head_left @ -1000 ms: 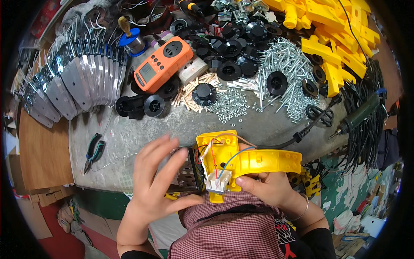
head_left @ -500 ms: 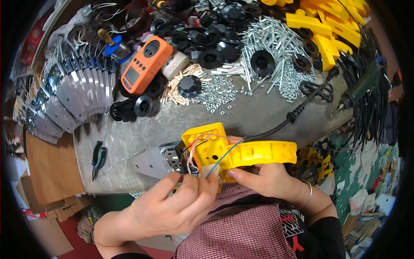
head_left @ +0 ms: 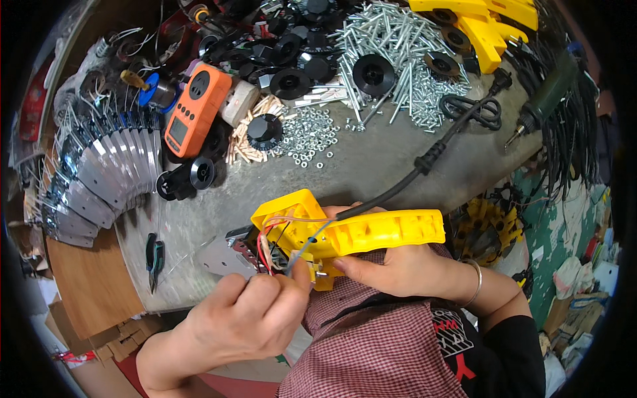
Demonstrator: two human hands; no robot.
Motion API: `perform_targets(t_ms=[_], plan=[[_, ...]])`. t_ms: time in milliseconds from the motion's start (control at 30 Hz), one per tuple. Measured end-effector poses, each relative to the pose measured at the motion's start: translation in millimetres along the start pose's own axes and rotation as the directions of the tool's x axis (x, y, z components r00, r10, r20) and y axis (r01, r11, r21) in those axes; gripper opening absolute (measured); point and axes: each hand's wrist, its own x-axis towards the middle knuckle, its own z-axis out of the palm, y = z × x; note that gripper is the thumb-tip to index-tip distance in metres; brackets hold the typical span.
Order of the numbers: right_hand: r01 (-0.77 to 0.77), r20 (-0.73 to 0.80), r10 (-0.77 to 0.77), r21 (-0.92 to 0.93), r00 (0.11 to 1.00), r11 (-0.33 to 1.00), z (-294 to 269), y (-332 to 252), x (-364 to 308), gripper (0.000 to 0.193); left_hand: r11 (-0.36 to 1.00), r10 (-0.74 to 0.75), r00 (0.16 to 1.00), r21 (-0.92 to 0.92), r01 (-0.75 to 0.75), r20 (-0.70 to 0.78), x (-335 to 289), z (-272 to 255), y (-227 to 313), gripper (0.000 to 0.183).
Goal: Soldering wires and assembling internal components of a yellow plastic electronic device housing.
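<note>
My right hand [head_left: 405, 270] grips the handle of a yellow plastic housing [head_left: 388, 229], thumb on its near side. The open side of the housing faces up, and a perforated metal plate [head_left: 229, 255] sticks out of its left end. A blue wire [head_left: 312, 240] runs from the black power cord [head_left: 385, 197] across the housing to the fingertips of my left hand [head_left: 249, 312], which are pinched together. Beside it, red, white and black wires [head_left: 265, 247] bunch at the housing's left part. My left fingers partly hide the wire ends there.
Metal plates with wires [head_left: 99, 176] stand in a curved row at left, near pliers [head_left: 154, 262]. An orange meter [head_left: 197, 109], nuts [head_left: 308, 136], black knobs [head_left: 290, 82] and long screws [head_left: 405, 53] lie at the back. A green electric screwdriver [head_left: 547, 99] is at right.
The view has shifted, so the bench things sit differently in it. My left hand has drawn down and leftward with the blue wire. My right hand keeps its grip on the housing.
</note>
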Motion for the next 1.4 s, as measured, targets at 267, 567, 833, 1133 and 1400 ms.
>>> perform_targets(t_ms=[267, 567, 833, 1133, 1400], plan=[[-0.070, 0.116, 0.055, 0.132, 0.992, 0.989, -2.1, 2.3, -1.4, 0.044, 0.816, -0.532, 0.837, -0.342, 0.466, -0.129, 11.3, 27.1, 20.4, 0.041], [-0.039, 0.111, 0.028, 0.096, 0.993, 0.995, -5.3, -3.7, -0.7, 0.043, 0.681, -0.681, 0.724, -0.459, 0.571, -0.110, 24.0, 18.2, 28.7, 0.034], [0.051, 0.009, -0.052, 0.115, 0.999, 0.992, -1.8, -2.7, 0.0, 0.042, 0.725, -0.617, 0.787, -0.388, 0.569, 0.002, 24.4, 17.9, 19.5, 0.030], [-0.125, 0.071, 0.118, 0.113, 0.991, 0.986, 6.3, -6.2, -1.3, 0.046, 0.672, -0.707, 0.705, -0.364, 0.645, -0.055, 33.6, 30.7, 18.1, 0.031], [-0.135, -0.118, 0.146, 0.100, 0.982, 0.986, 19.0, -5.7, 1.9, 0.039, 0.815, -0.573, 0.781, -0.272, 0.511, -0.249, 7.2, 36.0, 31.3, 0.033]])
